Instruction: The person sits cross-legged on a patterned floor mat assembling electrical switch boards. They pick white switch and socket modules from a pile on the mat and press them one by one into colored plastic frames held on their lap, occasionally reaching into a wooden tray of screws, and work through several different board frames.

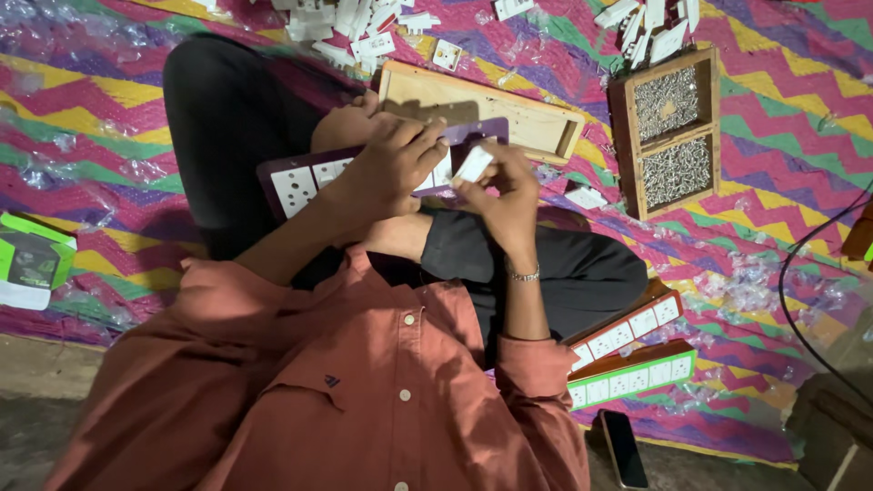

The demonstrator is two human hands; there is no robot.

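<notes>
I sit cross-legged on a zigzag woven mat. A purple panel (296, 173) fitted with white socket modules lies across my lap. My left hand (386, 168) presses down on its middle, fingers bent over the modules. My right hand (505, 195), with a bracelet at the wrist, pinches a small white switch module (473, 165) just above the panel's right end. The two hands nearly touch. My left hand hides part of the panel.
A wooden frame (509, 114) lies just beyond the panel. A two-part wooden tray of screws (671, 132) is to the right. Loose white modules (350, 32) pile up at the top. Two filled panels (632, 350), a phone (626, 447), a black cable (793, 305), a green box (32, 259).
</notes>
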